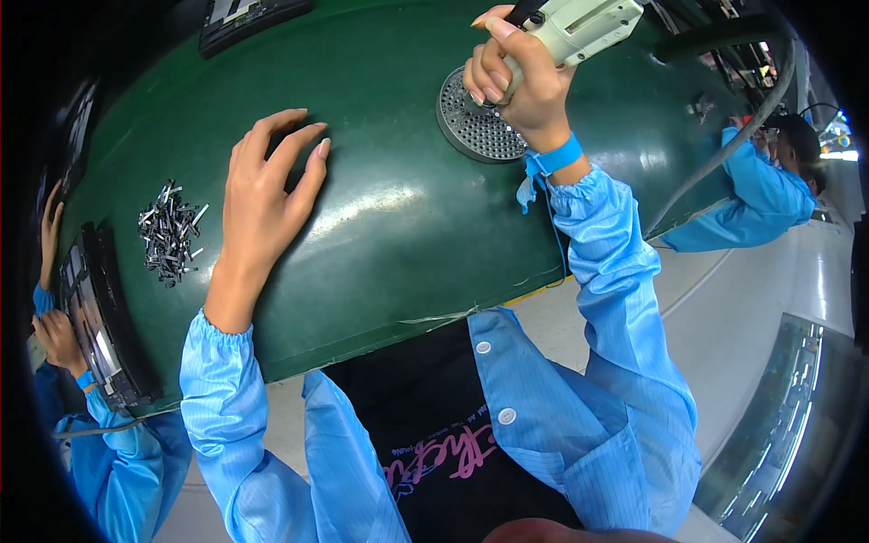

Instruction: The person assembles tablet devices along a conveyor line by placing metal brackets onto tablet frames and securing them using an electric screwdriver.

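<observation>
My right hand (525,81) is wrapped round a pale electric screwdriver (584,27). The tool's lower end reaches down to a round grey tray (471,136) dotted with many small holes; my fingers partly hide where they meet. A blue strap (554,158) with a cord circles my right wrist. Over the green mat (380,262), my left hand (262,190) is open and holds nothing, its fingers stretched forward and slightly curved. To its left lies a pile of small black and silver parts (170,233).
A black framed device (95,317) lies at the left edge, beside a co-worker's hand (59,342). Another dark device (249,23) sits at the far edge. A thick grey cable (724,149) curves down the right side, near another co-worker (756,190) in blue.
</observation>
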Tool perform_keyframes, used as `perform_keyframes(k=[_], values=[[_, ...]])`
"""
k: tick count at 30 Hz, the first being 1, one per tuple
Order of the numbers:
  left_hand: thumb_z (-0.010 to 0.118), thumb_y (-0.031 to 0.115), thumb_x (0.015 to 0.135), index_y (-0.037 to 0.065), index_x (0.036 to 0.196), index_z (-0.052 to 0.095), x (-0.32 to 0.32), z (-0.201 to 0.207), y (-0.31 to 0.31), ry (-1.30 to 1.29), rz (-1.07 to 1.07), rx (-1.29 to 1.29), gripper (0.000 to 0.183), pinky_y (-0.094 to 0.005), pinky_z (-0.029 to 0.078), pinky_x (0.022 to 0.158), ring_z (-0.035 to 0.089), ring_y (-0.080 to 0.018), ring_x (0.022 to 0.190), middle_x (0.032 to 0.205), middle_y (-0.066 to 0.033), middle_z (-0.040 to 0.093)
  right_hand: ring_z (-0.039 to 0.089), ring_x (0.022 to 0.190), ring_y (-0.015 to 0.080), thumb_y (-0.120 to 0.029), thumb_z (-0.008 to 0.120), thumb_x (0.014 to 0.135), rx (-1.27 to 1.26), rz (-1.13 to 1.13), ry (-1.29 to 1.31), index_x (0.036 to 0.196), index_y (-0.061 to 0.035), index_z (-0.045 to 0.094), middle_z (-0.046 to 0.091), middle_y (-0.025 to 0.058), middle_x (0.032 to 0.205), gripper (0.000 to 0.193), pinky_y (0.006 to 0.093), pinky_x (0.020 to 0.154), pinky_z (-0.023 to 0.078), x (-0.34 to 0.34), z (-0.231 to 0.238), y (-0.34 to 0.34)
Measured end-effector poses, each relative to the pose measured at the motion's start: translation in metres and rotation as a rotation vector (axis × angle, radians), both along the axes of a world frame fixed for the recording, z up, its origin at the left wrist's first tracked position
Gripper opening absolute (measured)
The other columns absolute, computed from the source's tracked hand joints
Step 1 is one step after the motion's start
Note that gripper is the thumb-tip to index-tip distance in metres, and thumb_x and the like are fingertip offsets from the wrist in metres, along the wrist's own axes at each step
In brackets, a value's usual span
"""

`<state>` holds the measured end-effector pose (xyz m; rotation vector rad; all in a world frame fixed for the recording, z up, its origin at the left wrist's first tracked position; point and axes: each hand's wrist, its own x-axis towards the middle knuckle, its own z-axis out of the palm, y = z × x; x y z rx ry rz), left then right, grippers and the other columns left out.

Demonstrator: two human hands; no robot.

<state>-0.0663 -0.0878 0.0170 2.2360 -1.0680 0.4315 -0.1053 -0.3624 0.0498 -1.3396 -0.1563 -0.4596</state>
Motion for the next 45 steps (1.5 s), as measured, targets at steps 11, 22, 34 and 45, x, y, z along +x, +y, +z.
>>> perform_keyframes(k=[11,22,34,45], values=[[0.071,0.015,0.087,0.006,0.104,0.073,-0.006,0.000,0.003,0.033,0.011,-0.004,0.019,-0.0385,0.050,0.088,0.064,-0.0273,0.101,0.114,-0.0097,0.065,0.042,0.040,0.0101,-0.010,0.057,0.098,0.077,-0.012,0.107,0.103,-0.0019,0.060,0.044,-0.0004,0.054,0.010,0.0269,0.042,0.041,-0.008,0.007,0.013],[0.067,0.004,0.090,0.001,0.108,0.071,0.005,0.017,-0.016,-0.017,-0.011,-0.173,0.018,-0.0326,0.053,0.082,0.067,-0.0246,0.095,0.107,-0.0132,0.067,0.043,0.039,0.0100,-0.007,0.061,0.095,0.113,-0.022,-0.018,0.114,-0.0022,0.058,0.046,0.0001,0.053,0.019,0.0262,0.040,0.040,-0.009,0.039,0.004],[0.067,0.051,0.086,-0.004,0.116,0.061,0.199,0.012,-0.246,0.487,0.207,-0.090,0.063,-0.0455,0.053,0.088,0.066,-0.0409,0.103,0.110,-0.0274,0.067,0.049,0.046,0.0041,-0.004,0.068,0.089,0.148,-0.012,0.110,0.112,-0.0010,0.060,0.056,-0.0024,0.062,0.024,0.0227,0.042,0.037,-0.018,0.037,0.004],[0.079,0.054,0.077,-0.013,0.134,0.045,0.277,-0.001,-0.357,0.652,0.501,0.351,0.095,-0.0383,0.049,0.098,0.064,-0.0319,0.116,0.126,-0.0227,0.062,0.046,0.045,0.0084,0.000,0.060,0.092,-0.052,-0.068,0.065,0.115,0.0029,0.054,0.050,0.0015,0.058,0.024,0.0256,0.044,0.039,-0.004,0.023,-0.016]])
